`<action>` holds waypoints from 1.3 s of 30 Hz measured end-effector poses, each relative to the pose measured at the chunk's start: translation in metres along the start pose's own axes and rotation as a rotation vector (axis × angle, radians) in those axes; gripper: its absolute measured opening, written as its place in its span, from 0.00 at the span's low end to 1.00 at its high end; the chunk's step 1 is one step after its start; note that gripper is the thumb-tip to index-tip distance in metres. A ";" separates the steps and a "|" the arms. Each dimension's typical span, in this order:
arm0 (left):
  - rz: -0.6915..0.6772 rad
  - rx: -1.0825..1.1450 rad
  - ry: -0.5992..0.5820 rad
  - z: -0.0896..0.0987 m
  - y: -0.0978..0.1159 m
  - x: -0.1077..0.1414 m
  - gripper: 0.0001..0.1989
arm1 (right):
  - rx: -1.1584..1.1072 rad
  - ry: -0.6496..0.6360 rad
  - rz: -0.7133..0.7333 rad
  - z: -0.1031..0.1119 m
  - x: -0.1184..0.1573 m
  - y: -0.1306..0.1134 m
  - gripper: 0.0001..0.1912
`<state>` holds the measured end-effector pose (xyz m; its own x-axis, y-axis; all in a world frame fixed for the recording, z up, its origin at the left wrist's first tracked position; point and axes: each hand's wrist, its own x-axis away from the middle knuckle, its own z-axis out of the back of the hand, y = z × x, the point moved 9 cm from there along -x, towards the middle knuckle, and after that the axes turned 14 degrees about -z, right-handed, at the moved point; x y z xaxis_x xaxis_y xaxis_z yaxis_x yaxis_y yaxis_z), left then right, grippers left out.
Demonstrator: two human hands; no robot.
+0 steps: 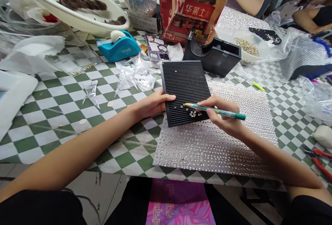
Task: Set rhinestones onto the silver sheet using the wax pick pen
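The left hand (pixel 155 102) clasped a ribbed black tray (pixel 185 83); above it, the right hand (pixel 226 123) pinched a green pen (pixel 220 111) near the tray's loose rhinestones (pixel 193 114), apparently arranging them, likely needing light contact next.

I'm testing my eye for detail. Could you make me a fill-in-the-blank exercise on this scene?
1. The left hand holds a ridged tray coloured ____.
2. A pen-shaped tool is in the ____ hand.
3. The VIVID tape dispenser is coloured ____.
4. The checked tablecloth pairs white with ____.

Missing words: black; right; blue; green.
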<state>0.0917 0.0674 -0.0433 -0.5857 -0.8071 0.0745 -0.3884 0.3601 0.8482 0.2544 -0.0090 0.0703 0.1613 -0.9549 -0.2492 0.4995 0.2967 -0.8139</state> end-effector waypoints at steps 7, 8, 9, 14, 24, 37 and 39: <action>0.003 0.004 0.020 0.000 0.001 0.000 0.24 | 0.013 -0.011 0.036 -0.006 0.002 0.001 0.12; 0.007 -0.004 0.022 0.001 0.001 0.001 0.23 | 0.017 -0.009 0.038 -0.005 0.002 0.002 0.12; 0.010 -0.013 0.024 0.001 0.000 0.001 0.23 | 0.021 -0.008 0.039 -0.005 0.002 0.002 0.12; 0.000 -0.016 0.008 0.000 0.001 0.000 0.21 | 0.017 -0.006 0.029 -0.005 0.001 0.003 0.12; 0.005 0.037 0.015 0.002 -0.001 -0.001 0.21 | -0.134 0.154 -0.015 0.034 -0.002 0.015 0.11; 0.035 -0.123 0.220 0.009 0.020 0.001 0.21 | -0.038 0.282 -0.212 0.065 -0.005 0.089 0.08; 0.048 -0.130 0.244 0.009 0.020 0.001 0.20 | -0.010 0.271 -0.218 0.062 -0.005 0.092 0.08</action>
<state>0.0764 0.0778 -0.0314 -0.4068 -0.8849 0.2269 -0.2600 0.3503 0.8998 0.3523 0.0236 0.0289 -0.1810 -0.9632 -0.1986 0.4885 0.0872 -0.8682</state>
